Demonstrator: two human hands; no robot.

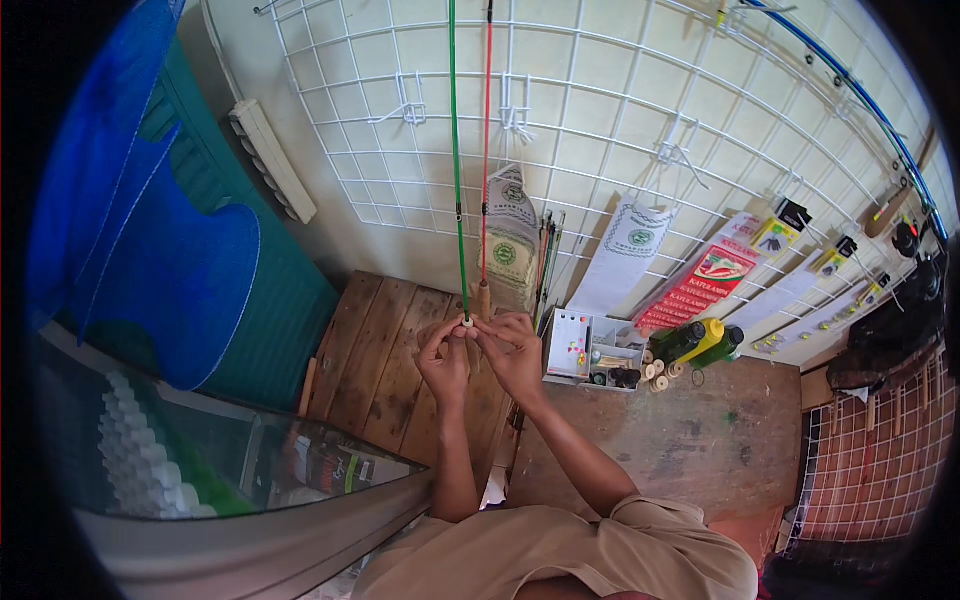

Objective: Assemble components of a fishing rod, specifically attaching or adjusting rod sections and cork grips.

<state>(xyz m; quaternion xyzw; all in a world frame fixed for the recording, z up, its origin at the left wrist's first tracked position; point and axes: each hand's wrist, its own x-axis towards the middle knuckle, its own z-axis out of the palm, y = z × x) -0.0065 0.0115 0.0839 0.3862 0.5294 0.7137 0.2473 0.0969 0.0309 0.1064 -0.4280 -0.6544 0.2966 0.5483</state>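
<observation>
A thin green fishing rod (457, 150) stands nearly upright in front of me, its lower end between my two hands. My left hand (442, 362) pinches that end from the left, thumb and fingertips together. From the right, my right hand (512, 355) does the same, its fingertips meeting the left ones. A small pale round piece (468, 323) shows between the fingertips at the rod's foot; I cannot tell what it is. Just behind, a red fishing rod (486, 150) with a wooden-looking handle (484, 298) stands by the wall, apart from my fingers as far as I can see.
A white wire grid (420, 140) covers the wall, hung with packets. On the brown table (640, 450) to the right are a divided box (570, 345), wooden spools (657, 375) and bottles (715, 345). At the left stand a glass case (250, 460) and blue sheeting (200, 260).
</observation>
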